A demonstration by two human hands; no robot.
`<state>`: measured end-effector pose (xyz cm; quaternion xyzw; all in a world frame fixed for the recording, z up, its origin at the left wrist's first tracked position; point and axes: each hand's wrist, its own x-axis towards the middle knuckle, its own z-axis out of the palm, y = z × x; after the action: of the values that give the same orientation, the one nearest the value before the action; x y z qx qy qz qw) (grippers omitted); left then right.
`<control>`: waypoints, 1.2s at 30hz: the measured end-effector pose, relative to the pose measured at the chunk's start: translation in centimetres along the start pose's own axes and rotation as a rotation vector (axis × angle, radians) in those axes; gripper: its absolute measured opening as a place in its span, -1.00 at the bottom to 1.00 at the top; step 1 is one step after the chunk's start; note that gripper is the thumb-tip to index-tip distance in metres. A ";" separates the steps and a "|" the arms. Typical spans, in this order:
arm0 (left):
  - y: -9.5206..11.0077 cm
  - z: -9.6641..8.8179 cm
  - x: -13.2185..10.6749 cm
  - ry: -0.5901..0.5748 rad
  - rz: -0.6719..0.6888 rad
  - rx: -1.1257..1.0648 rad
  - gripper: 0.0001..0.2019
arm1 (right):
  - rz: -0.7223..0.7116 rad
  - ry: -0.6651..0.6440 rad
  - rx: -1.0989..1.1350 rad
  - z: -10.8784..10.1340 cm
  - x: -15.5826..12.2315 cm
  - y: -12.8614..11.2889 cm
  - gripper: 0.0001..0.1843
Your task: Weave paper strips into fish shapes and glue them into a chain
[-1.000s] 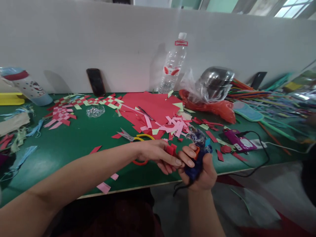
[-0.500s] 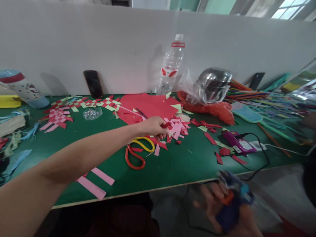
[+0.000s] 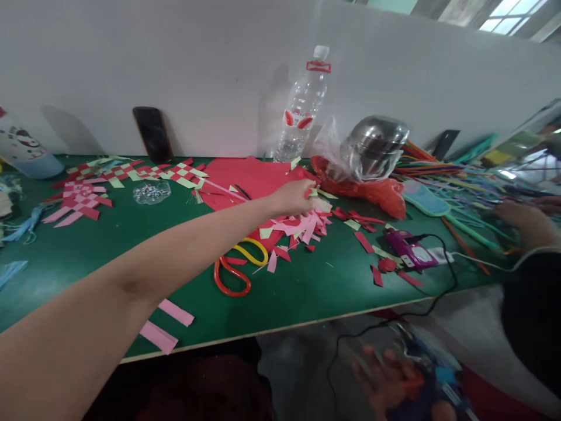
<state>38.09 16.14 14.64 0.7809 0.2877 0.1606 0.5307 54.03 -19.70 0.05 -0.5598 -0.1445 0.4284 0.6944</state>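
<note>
My left hand [image 3: 294, 199] reaches over the paper pile at mid-table, its fingers curled with red paper [image 3: 303, 174] at their tips. A pale green scrap shows beside the fingertips. Beneath it lie large red sheets [image 3: 245, 171] and a heap of pink strips [image 3: 309, 227]. Scissors with one yellow and one red handle [image 3: 232, 285] rest in front of the hand, blades under paper. Below the table edge at right, my right hand [image 3: 385, 380] is around a blurred blue glue gun [image 3: 438, 380] with an orange trigger; its grip is partly cut off.
Woven paper strips [image 3: 83, 196], a bag of beads [image 3: 151, 192] and a phone [image 3: 153, 134] stand left. Behind are a plastic bottle [image 3: 302, 111] and a steel pot [image 3: 377, 143]. Rightward lie a purple power strip [image 3: 412, 251], a black cord and another person's hand [image 3: 521, 219].
My left hand has moved up and slightly right across the paper pile. My right hand and the glue gun have dropped lower. The other person's hand shows more at right.
</note>
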 end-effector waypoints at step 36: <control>-5.8 -9.1 -28.1 0.561 -0.105 0.589 -0.67 | 0.073 -0.429 -0.226 19.3 -1.0 -2.3 -0.67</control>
<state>9.42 7.05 14.37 0.8095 0.4945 0.2507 0.1929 41.29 -7.86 8.83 -0.5349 -0.3153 0.5433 0.5649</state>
